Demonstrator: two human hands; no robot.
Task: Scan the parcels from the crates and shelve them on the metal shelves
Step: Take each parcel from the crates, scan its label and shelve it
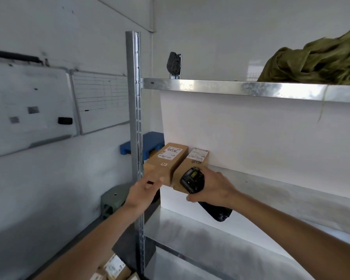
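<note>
Parcels: in the head view, two long brown cardboard parcels lie side by side on the middle metal shelf (281, 190), near its left end, at about 9 o'clock from the frame's centre.
Left parcel (166, 162): bears a white label with handwritten digits and a small red-marked sticker; it lies just beside the shelf upright (135, 126).
Right parcel (192, 168): bears a white barcode label at its far end; its near end is partly hidden behind the scanner.
Left hand (142, 194): reaches in at 7 o'clock, fingers extended toward the near end of the left parcel; this grip is spread and holds nothing, and whether the fingertips touch the cardboard I cannot tell.
Right hand (212, 187): comes in from 4 o'clock, its grip wrapped round a black handheld scanner (191, 178), whose head lies over the near end of the right parcel.
Upper shelf (230, 87): carries an olive-green cloth (319, 61) at 2 o'clock.
More parcels (113, 269): brown boxes with labels show at 6 o'clock, low in the frame.
Wall: two whiteboards (49, 110) hang at 9 o'clock.
Behind the upright: a blue plastic piece (152, 141).
</note>
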